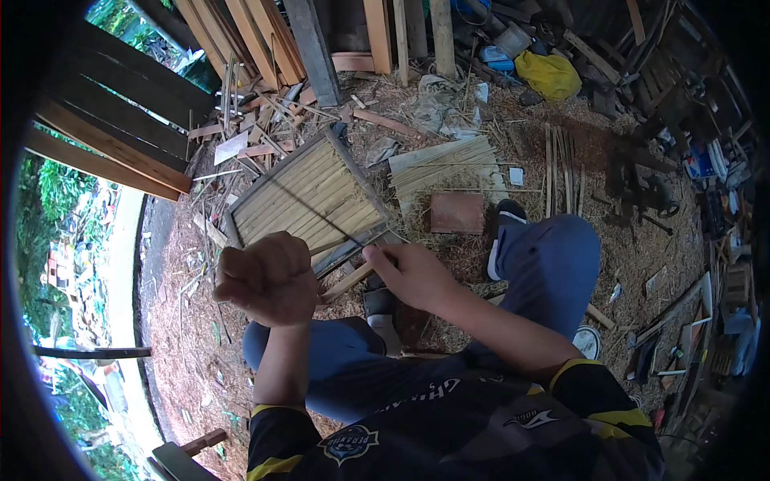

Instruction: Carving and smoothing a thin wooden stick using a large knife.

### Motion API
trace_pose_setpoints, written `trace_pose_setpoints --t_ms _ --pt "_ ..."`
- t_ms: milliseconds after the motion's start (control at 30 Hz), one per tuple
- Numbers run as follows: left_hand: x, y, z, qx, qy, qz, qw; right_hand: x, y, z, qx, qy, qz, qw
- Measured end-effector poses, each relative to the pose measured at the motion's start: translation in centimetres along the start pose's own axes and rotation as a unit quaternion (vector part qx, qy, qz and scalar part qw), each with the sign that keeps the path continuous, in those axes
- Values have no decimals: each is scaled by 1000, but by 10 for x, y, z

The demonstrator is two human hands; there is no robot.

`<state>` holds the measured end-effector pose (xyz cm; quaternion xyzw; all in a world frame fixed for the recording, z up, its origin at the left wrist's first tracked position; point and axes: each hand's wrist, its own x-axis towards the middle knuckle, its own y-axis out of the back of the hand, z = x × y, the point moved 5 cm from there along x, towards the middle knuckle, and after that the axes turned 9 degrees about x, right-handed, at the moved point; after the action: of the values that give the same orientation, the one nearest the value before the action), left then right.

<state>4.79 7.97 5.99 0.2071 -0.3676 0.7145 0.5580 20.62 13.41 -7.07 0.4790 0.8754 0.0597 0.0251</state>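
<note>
My left hand [269, 276] is raised in a closed fist at the left; whatever is inside it, if anything, is hidden. My right hand [411, 275] is closed around a thin, dark, rod-like tool [325, 216], which slants away to the upper left. The tool passes over a framed panel of pale slats [301, 192] tilted in front of me. Between my hands shows a narrow wooden strip [349, 284], its ends partly covered. My feet and bent knees are on either side of my hands.
Thin slats lie on a pale sheet [417, 170], with a reddish block [457, 213] beside it. Boards [265, 40] lean at the back left. A yellow bag [548, 76] lies among clutter at the back right. Wood shavings cover the ground.
</note>
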Motion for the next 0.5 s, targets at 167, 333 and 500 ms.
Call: trace_pose_setpoints --t_ms 167,333,500 --pt "-1 -1 -1 1 -30 -7 1000 -5 -4 -16 -3 8 -65 998" --pt "6 3 -1 -43 -19 -4 999 -3 -3 -25 -37 -5 -71 997" --pt "2 -3 -3 -4 -38 -15 999 -3 0 -18 -31 12 -48 998"
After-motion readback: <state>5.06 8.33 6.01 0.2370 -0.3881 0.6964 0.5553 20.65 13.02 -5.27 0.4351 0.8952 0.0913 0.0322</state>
